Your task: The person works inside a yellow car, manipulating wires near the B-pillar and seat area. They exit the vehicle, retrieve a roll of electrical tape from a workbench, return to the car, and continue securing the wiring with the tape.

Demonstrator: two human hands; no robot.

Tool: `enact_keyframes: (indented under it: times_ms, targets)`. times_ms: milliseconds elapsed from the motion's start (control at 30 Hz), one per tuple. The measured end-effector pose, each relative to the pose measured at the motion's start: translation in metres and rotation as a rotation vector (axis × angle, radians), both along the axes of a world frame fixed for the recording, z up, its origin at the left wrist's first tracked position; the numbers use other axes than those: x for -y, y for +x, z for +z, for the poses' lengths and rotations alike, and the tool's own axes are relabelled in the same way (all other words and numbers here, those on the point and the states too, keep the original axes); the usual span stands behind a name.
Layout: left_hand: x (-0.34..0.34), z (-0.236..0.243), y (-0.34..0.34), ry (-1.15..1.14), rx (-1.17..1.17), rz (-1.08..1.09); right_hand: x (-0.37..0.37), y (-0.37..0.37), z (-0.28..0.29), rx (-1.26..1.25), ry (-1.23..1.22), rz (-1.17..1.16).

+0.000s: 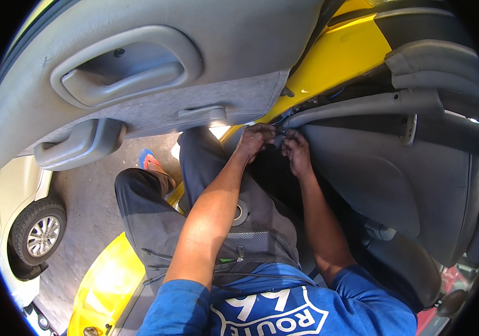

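Note:
My left hand [257,140] and my right hand [296,152] are close together in front of me, beside the open edge of a yellow car body. The fingers of both are pinched closed around something small and dark between them, mostly hidden. Thin bluish wires [285,116] come down from the body gap just above the fingertips. A grey trim strip [357,106] begins right beside my right hand. On my lap lies a grey ring [241,213] that looks like a tape roll.
A grey door or lid panel with a recessed handle [122,78] hangs over the upper left. The yellow body frame [329,56] runs above my hands. To the right is a grey seat back [362,173]. A parked car's wheel [38,231] is at the far left.

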State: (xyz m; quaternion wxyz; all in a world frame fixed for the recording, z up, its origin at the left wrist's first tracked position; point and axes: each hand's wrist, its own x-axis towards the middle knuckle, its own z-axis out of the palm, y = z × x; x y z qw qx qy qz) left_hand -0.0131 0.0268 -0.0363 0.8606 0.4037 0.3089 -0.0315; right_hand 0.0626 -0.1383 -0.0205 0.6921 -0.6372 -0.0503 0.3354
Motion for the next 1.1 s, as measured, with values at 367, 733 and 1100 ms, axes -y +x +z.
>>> enact_keyframes:
  times_ms: [367,733,1100]
  targets:
    - [0.006,0.036,-0.015,0.541,0.113,-0.089,-0.01,-0.015,0.031,-0.018,-0.244,-0.071]
    - [0.012,0.027,-0.01,0.463,0.114,-0.164,-0.016,-0.014,0.048,0.526,-0.782,-0.024]
    - [0.013,0.002,0.009,0.994,0.173,-0.241,-0.006,-0.002,0.053,1.1,-0.802,0.157]
